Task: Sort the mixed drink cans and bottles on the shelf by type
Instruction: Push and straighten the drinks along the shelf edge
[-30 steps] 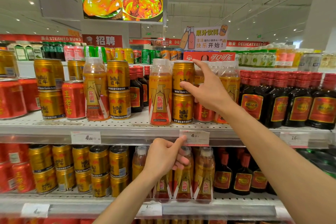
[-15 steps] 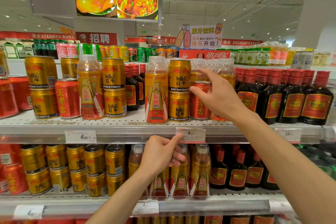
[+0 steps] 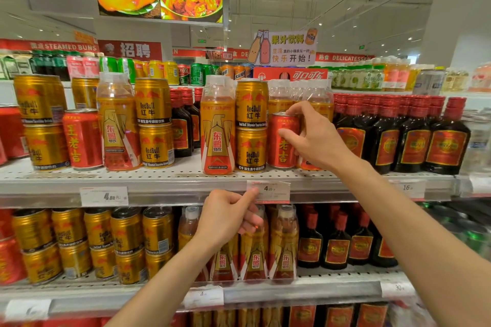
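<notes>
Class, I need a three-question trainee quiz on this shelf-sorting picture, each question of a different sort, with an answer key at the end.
1. True or false: the right hand is wrapped around a red can on the upper shelf.
2. Multiple choice: what stands directly left of that red can? A) a dark bottle with a red cap B) two gold cans stacked one on the other C) a green can
3. Fill in: the left hand is loosely closed, holding nothing, with its thumb touching the ______ on the shelf edge.

Key: 1 true; 2 B; 3 price tag.
</notes>
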Motion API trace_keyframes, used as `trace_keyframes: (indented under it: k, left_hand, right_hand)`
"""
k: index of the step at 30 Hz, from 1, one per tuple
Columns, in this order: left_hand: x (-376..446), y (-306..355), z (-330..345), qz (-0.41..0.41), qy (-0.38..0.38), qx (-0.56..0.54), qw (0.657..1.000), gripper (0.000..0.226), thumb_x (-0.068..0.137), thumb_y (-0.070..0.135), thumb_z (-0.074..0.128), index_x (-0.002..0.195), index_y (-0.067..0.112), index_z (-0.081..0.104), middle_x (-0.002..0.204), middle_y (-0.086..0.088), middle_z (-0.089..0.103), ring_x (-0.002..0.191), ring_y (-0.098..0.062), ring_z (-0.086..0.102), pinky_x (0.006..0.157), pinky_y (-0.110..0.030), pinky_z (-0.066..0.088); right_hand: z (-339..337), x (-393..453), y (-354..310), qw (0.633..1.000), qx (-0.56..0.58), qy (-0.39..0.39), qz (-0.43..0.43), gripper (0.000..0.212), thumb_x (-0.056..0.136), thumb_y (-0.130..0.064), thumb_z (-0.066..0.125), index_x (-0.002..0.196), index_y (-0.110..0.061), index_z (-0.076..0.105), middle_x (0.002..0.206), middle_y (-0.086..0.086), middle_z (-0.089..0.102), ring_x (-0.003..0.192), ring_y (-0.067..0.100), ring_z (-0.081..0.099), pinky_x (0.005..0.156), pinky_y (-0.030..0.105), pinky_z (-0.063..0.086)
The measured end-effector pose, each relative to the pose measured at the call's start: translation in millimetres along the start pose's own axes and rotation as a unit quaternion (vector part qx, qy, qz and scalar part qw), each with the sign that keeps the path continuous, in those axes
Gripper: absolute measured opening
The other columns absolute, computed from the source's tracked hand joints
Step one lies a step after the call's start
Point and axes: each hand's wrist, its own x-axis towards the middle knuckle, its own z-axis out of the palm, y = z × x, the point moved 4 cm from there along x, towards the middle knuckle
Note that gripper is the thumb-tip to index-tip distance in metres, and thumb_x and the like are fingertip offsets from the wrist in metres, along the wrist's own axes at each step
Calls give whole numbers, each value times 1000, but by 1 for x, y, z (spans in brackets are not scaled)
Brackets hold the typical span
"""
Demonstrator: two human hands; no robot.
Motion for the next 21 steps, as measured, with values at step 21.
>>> trace_keyframes:
  k: [21]
  left_hand:
    - [-1, 4, 1, 18, 6, 13, 1000, 45, 99, 42, 62, 79, 4, 77, 65, -10, 78, 67, -37, 76, 46, -20, 49]
  right_hand:
    - [0, -7, 1, 998, 56, 40, -13, 34, 96, -35, 67, 126, -23, 55, 100, -4, 68, 67, 14, 69, 77, 40, 61]
